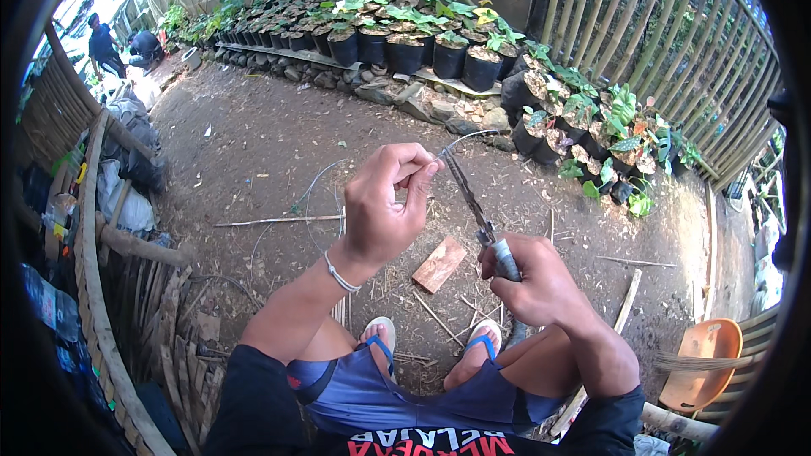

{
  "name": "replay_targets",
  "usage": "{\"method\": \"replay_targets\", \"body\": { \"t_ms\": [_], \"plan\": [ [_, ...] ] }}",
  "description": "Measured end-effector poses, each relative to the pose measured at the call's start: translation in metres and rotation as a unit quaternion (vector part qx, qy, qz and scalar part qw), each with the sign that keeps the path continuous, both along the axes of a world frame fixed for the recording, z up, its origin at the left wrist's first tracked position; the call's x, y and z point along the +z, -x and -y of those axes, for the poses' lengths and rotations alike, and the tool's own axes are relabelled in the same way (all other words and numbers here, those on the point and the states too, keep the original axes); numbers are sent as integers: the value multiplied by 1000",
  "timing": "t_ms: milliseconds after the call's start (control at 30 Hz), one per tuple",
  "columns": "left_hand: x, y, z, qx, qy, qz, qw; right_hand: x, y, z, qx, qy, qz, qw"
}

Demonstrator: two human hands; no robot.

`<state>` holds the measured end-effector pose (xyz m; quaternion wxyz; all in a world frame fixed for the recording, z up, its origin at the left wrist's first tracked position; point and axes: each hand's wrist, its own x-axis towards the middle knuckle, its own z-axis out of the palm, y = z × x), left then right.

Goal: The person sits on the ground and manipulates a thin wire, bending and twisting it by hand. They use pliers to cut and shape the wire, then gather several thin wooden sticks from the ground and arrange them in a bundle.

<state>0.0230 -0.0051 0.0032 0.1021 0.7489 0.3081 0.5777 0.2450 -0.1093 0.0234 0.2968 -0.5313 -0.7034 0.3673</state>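
Dirt floor [253,135] spreads mid-frame, fence [667,34] upper right | black pots [405,57] hold plants [625,105], top | left hand [384,203] pinches thin strand [470,137], right hand [536,279] clamps long tool [470,192]

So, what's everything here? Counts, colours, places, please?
Long metal blade with pale handle: one, dark, centre.
Thin curving strand: count unclear, pale, centre.
Flat rectangular wooden block: one, reddish-brown, on ground.
Plastic plant bags: dozens, black, top centre to right.
Leafy plants: many, green, in the bags.
Rough stones: many, grey, below bags.
Slatted bamboo fence: one, tan, upper right.
Piled sticks: many, brown, lower left.
Rounded chair-like item: one, orange, lower right.
People: two, dark-clothed, upper left.
Blue-strapped sandals: two, pale, bottom centre.
Left hand: one, bare, pinching strand.
Right hand: one, bare, gripping handle.
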Motion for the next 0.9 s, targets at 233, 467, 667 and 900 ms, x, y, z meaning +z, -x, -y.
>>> {"method": "replay_targets", "body": {
  "t_ms": [233, 467, 667, 900],
  "plan": [
    [3, 1, 2, -50, 82, 57, 994, 4, 0, 1, -12, -24, -1, 1000],
    [5, 5, 3, -104, 168, 99, 975, 8, 0, 3, -23, -34, 25, 999],
    [7, 7, 5, -110, 194, 87, 971, 8, 1, 4, -36, -68, 51, 996],
    [0, 6, -4, -102, 184, 68, 975, -2, -3, 1, -64, 14, 38, 997]
  ]
}}
